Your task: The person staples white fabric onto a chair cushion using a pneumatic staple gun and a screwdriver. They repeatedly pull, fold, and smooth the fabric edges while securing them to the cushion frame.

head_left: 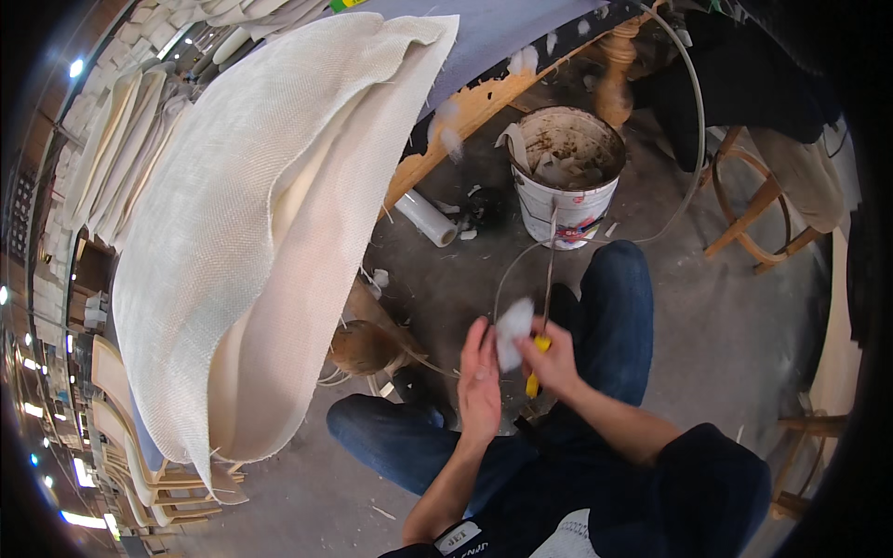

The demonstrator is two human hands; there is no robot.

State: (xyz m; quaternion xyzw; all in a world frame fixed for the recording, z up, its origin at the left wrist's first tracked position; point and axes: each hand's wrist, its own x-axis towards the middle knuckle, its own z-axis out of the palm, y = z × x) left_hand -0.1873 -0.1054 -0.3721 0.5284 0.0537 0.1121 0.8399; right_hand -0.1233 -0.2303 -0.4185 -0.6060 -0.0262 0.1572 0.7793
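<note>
My left hand (479, 386) is raised in front of my lap, fingers stretched upward, palm turned toward the right hand. Between the two hands is a tuft of white fluffy stuffing (513, 335), its lower edge close to my left palm. My right hand (555, 361) is closed around a tool with a yellow handle (532, 385) and a long thin metal shaft (549, 279) pointing away from me. The right fingers also touch the tuft; how firmly they pinch it I cannot tell. To the left, a large cream woven-fabric piece (223, 232) with open, folded layers lies on the work surface.
A white bucket (567, 206) with scraps inside stands ahead. Behind it are a wooden table edge (484, 107) and a turned leg (614, 79). A pale hose (699, 121) loops past the bucket. A clear roll (426, 219) lies on the floor; a wooden stool (749, 219) stands right.
</note>
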